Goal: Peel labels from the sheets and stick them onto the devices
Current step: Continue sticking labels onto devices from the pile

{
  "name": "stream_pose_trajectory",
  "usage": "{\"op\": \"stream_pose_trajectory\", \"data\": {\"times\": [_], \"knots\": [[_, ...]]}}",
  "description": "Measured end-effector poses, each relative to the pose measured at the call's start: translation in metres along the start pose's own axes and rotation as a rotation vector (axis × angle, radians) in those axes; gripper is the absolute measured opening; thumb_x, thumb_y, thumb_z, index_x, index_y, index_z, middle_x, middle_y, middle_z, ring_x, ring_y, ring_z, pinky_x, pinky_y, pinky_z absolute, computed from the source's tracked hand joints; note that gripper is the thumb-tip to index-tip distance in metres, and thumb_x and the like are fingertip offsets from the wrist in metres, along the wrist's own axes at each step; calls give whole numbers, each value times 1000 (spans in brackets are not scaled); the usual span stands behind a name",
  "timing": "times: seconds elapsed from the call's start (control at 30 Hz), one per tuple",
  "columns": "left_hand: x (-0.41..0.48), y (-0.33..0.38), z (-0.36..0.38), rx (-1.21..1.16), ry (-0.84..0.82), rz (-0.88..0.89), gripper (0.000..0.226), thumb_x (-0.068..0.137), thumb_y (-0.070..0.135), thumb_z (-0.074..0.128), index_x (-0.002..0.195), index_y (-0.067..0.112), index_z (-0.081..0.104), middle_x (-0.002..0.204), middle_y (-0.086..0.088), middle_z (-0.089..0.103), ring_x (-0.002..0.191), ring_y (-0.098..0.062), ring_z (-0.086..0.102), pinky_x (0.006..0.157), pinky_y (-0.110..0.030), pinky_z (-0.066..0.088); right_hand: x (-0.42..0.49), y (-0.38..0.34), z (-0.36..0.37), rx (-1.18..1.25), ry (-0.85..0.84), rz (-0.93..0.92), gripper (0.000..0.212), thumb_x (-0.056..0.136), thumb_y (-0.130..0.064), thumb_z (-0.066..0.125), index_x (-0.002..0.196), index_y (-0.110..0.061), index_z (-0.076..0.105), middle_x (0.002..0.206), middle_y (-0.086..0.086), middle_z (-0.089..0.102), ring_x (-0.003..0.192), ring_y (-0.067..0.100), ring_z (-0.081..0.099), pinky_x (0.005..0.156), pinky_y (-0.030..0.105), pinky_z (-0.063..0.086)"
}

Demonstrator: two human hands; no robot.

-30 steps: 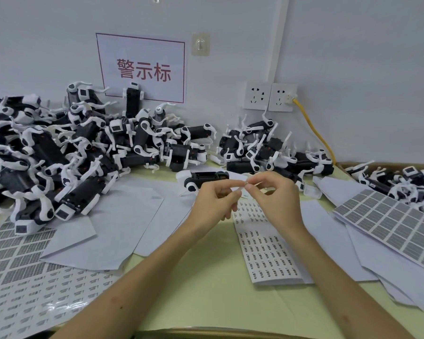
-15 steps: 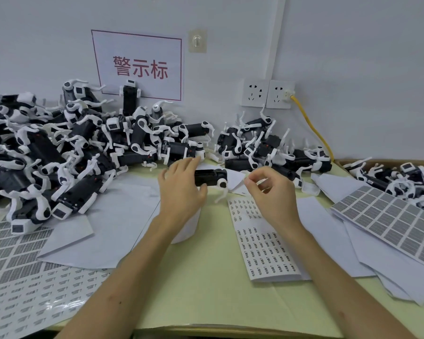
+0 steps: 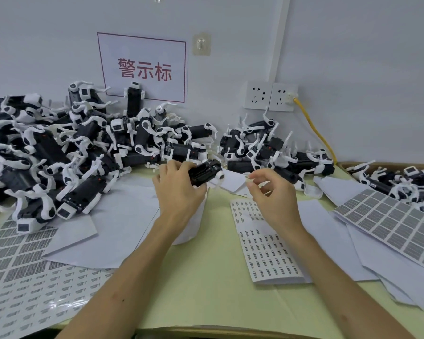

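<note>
Black device (image 3: 206,174) now lifted and tilted in left hand (image 3: 179,189), fingers curled round it, just beyond label sheet (image 3: 267,248). Right hand (image 3: 272,196), thumb and forefinger pinching small label (image 3: 248,177), has closed in beside device.

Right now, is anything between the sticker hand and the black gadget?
Nothing visible. The right hand pinches a small label beside the device gripped in the left hand; only open air separates them.
</note>
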State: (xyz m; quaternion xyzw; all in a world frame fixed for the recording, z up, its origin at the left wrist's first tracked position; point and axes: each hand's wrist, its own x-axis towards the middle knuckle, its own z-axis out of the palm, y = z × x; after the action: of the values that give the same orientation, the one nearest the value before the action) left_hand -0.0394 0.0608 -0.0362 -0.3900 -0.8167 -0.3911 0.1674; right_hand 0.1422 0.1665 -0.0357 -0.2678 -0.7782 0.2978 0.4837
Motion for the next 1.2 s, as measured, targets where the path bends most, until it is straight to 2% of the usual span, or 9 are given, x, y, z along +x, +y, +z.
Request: {"op": "stream_pose_trajectory", "data": {"times": [0.13, 0.2, 0.27, 0.33, 0.43, 0.53, 0.7, 1.0, 1.2], "knots": [[0, 8, 0, -627, -85, -168, 44, 84, 28, 82, 113, 19, 51, 85, 12, 70, 75, 0, 68, 65, -24, 54, 0, -6, -2, 121, -39, 59, 13, 93, -14, 71, 100, -25, 70, 89, -6, 71, 63, 14, 67, 58, 20, 50], [1, 12, 1, -948, -243, -369, 43, 87, 30, 83, 111, 21, 49, 95, 4, 72, 81, -1, 72, 74, -23, 57, 1, -10, -5, 262, -104, 117, 15, 94, -10, 71, 104, -20, 71, 95, 5, 72, 62, 15, 67, 60, 22, 50], [1, 15, 6, -1105, -396, -503, 42, 90, 32, 80, 117, 22, 51, 107, -7, 74, 100, -20, 75, 93, -38, 58, 2, -14, -7, 377, -161, 164, 16, 95, -7, 68, 107, -17, 72, 96, 13, 73, 62, 15, 65, 60, 25, 50], [-4, 21, 10, -1197, -498, -505, 45, 93, 28, 77, 129, 14, 53, 100, -7, 77, 92, -24, 76, 89, -39, 60, 2, -15, -8, 434, -190, 176, 14, 96, -6, 66, 106, -15, 72, 88, 14, 72, 59, 16, 59, 58, 25, 48], [-13, 27, 13, -1242, -578, -438, 56, 89, 30, 80, 134, 10, 56, 99, -7, 77, 85, -22, 75, 90, -41, 58, 2, -15, -8, 437, -178, 166, 11, 97, -9, 67, 99, -17, 74, 74, 5, 66, 54, 14, 49, 54, 23, 43], [-19, 30, 15, -1204, -604, -376, 70, 70, 43, 86, 129, 15, 61, 116, -12, 73, 101, -27, 73, 107, -53, 52, 2, -14, -8, 408, -159, 162, 10, 96, -11, 69, 94, -20, 74, 70, -1, 63, 53, 10, 47, 53, 21, 42], [-23, 34, 17, -1154, -613, -304, 72, 65, 53, 81, 128, 23, 65, 126, -7, 71, 124, -32, 64, 114, -64, 41, 3, -15, -6, 371, -162, 165, 6, 98, -13, 67, 97, -13, 73, 69, -3, 64, 53, 8, 49, 54, 19, 42], [-28, 36, 14, -1137, -638, -229, 58, 82, 57, 69, 133, 31, 63, 126, 8, 73, 122, -13, 67, 110, -42, 45, 2, -18, -6, 346, -117, 117, 13, 102, -13, 60, 95, -21, 67, 90, 0, 69, 71, 1, 61, 66, 14, 48], [-31, 37, 13, -1114, -623, -172, 52, 83, 56, 69, 130, 36, 61, 123, 16, 73, 117, -4, 68, 96, -29, 47, 2, -19, -3, 314, -162, 108, 12, 103, -13, 59, 93, -17, 65, 88, -4, 67, 83, 12, 65, 70, 15, 46]]}}
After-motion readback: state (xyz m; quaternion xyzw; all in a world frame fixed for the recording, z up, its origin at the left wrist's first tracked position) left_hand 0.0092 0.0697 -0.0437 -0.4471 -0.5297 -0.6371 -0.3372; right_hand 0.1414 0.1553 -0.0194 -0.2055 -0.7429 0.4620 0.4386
